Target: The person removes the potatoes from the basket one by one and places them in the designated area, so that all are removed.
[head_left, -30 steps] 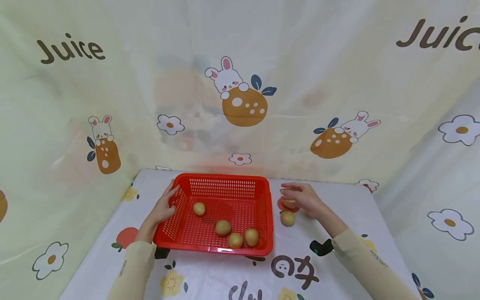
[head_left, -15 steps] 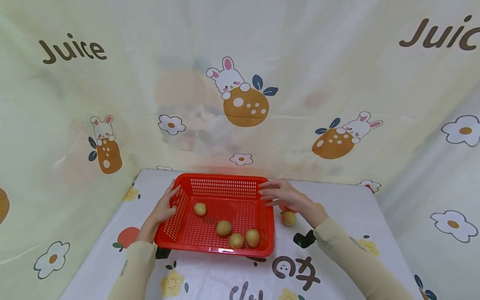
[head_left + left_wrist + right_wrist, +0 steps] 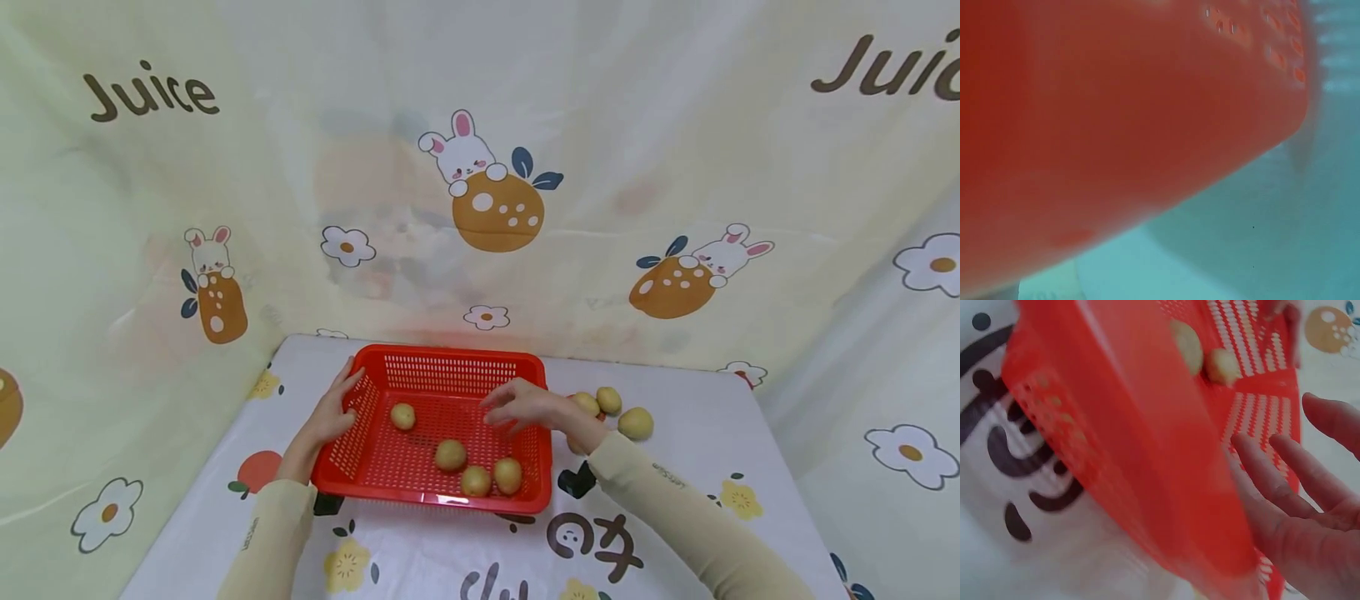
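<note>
A red plastic basket (image 3: 431,500) with slotted walls stands on the table, several yellow-brown potatoes (image 3: 451,456) lying on its floor. At its left side my left hand (image 3: 328,417) holds the rim, thumb and fingers over the edge. The left wrist view is filled by the blurred red basket wall (image 3: 1135,112). My right hand (image 3: 525,404) reaches over the basket's right rim, fingers spread and nothing between them. In the right wrist view the hand (image 3: 1310,500) shows extended fingers beside the red rim (image 3: 1166,444).
More potatoes (image 3: 636,423) lie on the cloth right of the basket, one partly hidden by my right forearm. A black device (image 3: 577,480) sits at my right wrist. A printed curtain (image 3: 600,275) hangs behind the table.
My right hand has moved left, from above the potatoes on the cloth to inside the basket's right side, uncovering those potatoes. The left hand stays on the rim.
</note>
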Demonstrator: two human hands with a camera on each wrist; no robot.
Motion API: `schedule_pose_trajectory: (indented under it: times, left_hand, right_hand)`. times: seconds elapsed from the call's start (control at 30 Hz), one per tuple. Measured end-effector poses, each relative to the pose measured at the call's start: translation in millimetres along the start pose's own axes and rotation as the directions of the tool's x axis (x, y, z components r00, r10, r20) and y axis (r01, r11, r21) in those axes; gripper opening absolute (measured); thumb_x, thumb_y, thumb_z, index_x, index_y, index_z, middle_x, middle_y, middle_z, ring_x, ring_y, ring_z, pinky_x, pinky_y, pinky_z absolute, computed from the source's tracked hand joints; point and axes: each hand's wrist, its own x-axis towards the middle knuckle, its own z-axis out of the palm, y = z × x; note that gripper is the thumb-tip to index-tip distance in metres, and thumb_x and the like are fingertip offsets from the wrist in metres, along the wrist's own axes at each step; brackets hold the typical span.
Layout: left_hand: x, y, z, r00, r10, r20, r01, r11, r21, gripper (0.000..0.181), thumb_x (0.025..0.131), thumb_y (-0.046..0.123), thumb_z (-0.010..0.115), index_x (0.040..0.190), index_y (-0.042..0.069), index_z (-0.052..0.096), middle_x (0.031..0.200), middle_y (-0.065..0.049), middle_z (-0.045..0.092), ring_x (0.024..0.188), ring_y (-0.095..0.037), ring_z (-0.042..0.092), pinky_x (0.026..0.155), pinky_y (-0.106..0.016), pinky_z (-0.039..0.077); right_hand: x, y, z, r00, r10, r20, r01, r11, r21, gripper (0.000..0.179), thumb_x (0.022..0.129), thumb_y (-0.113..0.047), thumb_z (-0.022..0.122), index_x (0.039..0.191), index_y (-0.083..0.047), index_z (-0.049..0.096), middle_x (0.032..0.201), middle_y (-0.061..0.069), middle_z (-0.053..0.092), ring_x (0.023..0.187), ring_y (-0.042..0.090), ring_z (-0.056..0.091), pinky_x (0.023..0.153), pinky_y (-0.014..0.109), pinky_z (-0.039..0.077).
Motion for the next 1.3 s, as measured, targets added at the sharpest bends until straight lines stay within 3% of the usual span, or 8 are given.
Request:
schedule_pose_trajectory:
  times: [0.3,0.57,1.3]
  left_hand:
    - [0.2,0.9,-0.2,1.0,0.014,0.009,-0.014,1.0,-0.014,0.079,0.076,-0.019,0.048,0.152,-0.006,0.028,0.165,-0.016,0.001,0.149,-0.042,0.003,0.111,-0.059,0.025]
    - [0.0,1.1,-1.5,1.0,-0.01,0.004,0.011,1.0,-0.022,0.079,0.078,-0.019,0.048,0.153,-0.003,0.028,0.166,-0.013,0.0,0.149,-0.04,0.003,0.108,-0.056,0.032]
    - [-0.4,2.0,-0.9,1.0,-0.008,0.001,0.008,0.999,-0.035,0.081,0.075,-0.02,0.048,0.152,-0.005,0.028,0.166,-0.012,0.001,0.149,-0.04,0.003,0.108,-0.055,0.032]
  right_hand:
    - [12.7,16.7,24.3,0.998,0.002,0.069,0.009,0.986,-0.165,0.038,0.088,-0.012,0.07,0.124,-0.001,0.066,0.095,0.002,0.073,0.091,0.025,0.064,0.081,0.044,0.056]
    - [10.2,17.3,37.7,0.997,-0.017,0.072,0.034,0.969,-0.245,0.034,0.087,-0.005,0.069,0.12,-0.001,0.069,0.094,0.004,0.073,0.088,0.019,0.064,0.089,0.043,0.053]
    - [9.9,23.6,51.3,0.997,0.014,0.072,0.015,0.918,-0.396,0.042,0.076,0.012,0.065,0.116,0.003,0.069,0.097,0.014,0.071,0.088,0.023,0.065,0.083,0.044,0.056]
